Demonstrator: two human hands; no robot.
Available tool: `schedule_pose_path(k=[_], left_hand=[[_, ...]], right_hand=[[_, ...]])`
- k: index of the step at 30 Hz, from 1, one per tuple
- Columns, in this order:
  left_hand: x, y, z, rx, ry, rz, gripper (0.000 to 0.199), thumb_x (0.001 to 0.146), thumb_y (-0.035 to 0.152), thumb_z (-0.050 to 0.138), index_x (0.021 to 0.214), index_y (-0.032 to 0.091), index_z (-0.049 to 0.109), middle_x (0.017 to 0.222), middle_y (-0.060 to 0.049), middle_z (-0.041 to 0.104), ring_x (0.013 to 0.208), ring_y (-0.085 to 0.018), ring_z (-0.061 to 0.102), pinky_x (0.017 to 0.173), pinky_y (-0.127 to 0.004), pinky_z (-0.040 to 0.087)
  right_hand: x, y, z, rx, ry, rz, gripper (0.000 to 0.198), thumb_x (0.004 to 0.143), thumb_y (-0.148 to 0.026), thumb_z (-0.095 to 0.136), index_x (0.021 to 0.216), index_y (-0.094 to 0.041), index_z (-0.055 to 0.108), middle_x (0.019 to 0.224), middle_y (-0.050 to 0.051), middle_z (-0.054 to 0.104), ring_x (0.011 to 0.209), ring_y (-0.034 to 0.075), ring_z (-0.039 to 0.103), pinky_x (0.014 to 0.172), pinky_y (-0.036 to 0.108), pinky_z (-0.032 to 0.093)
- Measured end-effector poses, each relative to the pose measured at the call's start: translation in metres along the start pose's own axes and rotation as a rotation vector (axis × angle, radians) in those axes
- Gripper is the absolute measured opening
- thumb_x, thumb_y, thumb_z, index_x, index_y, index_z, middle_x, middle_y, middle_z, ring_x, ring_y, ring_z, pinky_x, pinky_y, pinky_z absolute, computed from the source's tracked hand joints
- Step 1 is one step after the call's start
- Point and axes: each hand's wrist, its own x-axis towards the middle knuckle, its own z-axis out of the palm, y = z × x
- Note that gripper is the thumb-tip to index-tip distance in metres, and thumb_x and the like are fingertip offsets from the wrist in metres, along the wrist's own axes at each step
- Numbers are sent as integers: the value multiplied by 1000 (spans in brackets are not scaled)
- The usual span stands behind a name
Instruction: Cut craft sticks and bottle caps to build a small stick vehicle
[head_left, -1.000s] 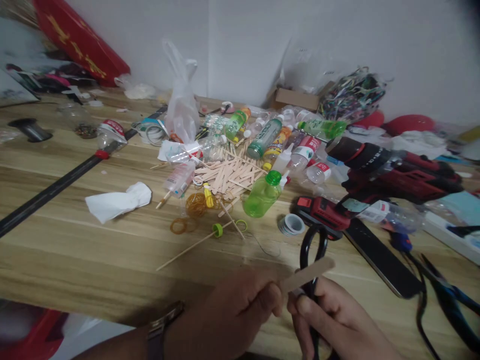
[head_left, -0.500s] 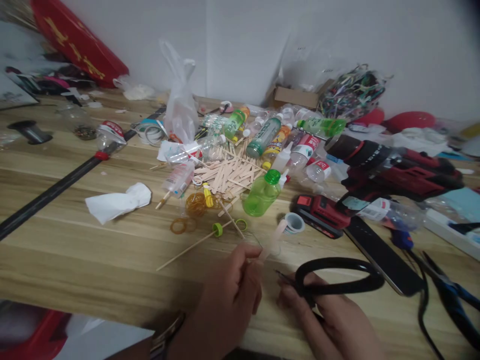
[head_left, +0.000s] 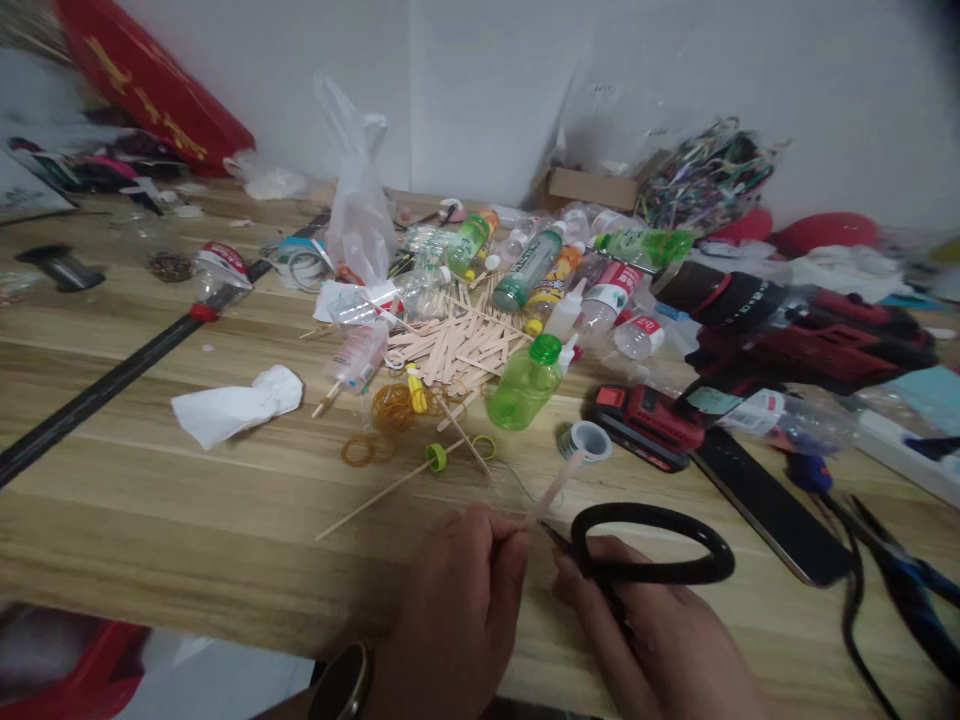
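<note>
My left hand [head_left: 469, 600] is closed in a pinch on a pale, flat wooden craft stick [head_left: 556, 489], which points up and to the right. In my right hand [head_left: 649, 630] is a pair of scissors [head_left: 652, 543] with black loop handles. The scissors' tip is close to the stick, just right of my left fingers; whether they touch I cannot tell. Ahead of my hands lie a thin wooden skewer [head_left: 375, 497] with a green bottle-cap ring [head_left: 436, 458] on it, and a small whitish cup [head_left: 589, 441].
A pile of craft sticks [head_left: 450, 345] lies mid-table, with a green cut bottle [head_left: 517, 390] and rubber bands [head_left: 394, 411] beside it. To the right are a red-and-black cordless drill [head_left: 795, 330], a black phone [head_left: 780, 510] and pliers [head_left: 900, 575]. A crumpled tissue [head_left: 238, 405] lies left.
My right hand has moved left, bringing the scissors' tip close to the craft stick. The stick has shifted slightly down and right in my left hand.
</note>
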Motion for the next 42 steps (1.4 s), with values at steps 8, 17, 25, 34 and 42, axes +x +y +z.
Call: schedule_pose_path(k=[8,17,25,34,42], left_hand=[[0,-1,3,156,145,191,29,99,27,41,77,21,59,66,-1,66,60,-18,62,52,-27,43],[1,-1,4,202,219,277,33,102,27,37,76,21,56,62,0,64,55,-16,61,49,-25,43],[-1,-2,6,245,256,345,34,103,28,35,75,22,52,59,1,62,54,-16,60,51,-26,43],[4,-4,1,379,214,512,27,98,14,37,76,21,51,58,1,63,50,-17,61,53,-29,44],[1,-5,3,420,215,599,28,102,16,33,78,22,46,57,3,59,50,-16,58,54,-28,43]], right_hand=[[-1,-6,-1,139,-6,78,22,106,-28,41,92,-23,58,72,-2,71,58,15,71,49,20,52],[-6,-4,5,251,-9,123,19,104,-27,47,87,-25,55,68,-5,68,55,13,67,49,19,49],[-8,-2,5,249,-34,130,19,104,-26,47,88,-24,56,67,-6,67,55,13,67,50,19,49],[-6,11,2,-232,49,-239,28,107,-17,27,105,-17,55,77,4,69,65,18,68,55,25,53],[0,17,-2,217,-149,-38,36,105,-20,36,79,-19,61,66,1,65,59,13,63,52,19,47]])
